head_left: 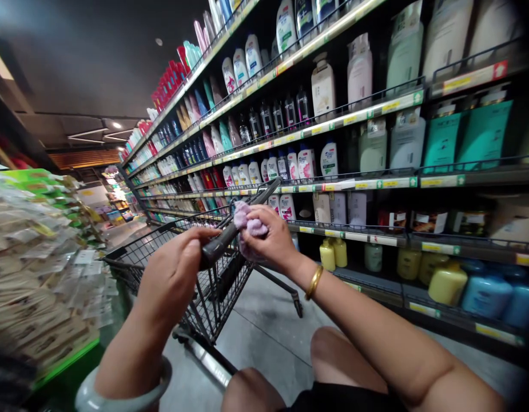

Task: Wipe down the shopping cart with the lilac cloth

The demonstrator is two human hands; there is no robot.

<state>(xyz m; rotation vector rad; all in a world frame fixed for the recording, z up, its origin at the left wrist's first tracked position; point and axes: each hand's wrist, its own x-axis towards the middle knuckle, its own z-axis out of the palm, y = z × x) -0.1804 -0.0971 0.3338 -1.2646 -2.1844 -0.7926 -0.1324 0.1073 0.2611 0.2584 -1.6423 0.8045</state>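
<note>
A black wire shopping cart (217, 286) stands in front of me, its dark handle bar (219, 245) running diagonally up to the right. My left hand (172, 274), with a pale bangle at the wrist, is closed around the near left end of the bar. My right hand (270, 237), a gold bracelet on its wrist, grips a bunched light purple cloth (247, 223). That cloth lies against the bar near its middle, partly hidden by my fingers. Inside the cart's basket I make out only wire mesh.
Shelves (307, 134) of shampoo and lotion bottles line the right side and run far back. On the left, close by, is a display of packaged goods (36, 274) in a green-edged stand. My knees show at the bottom above the grey floor (273, 315).
</note>
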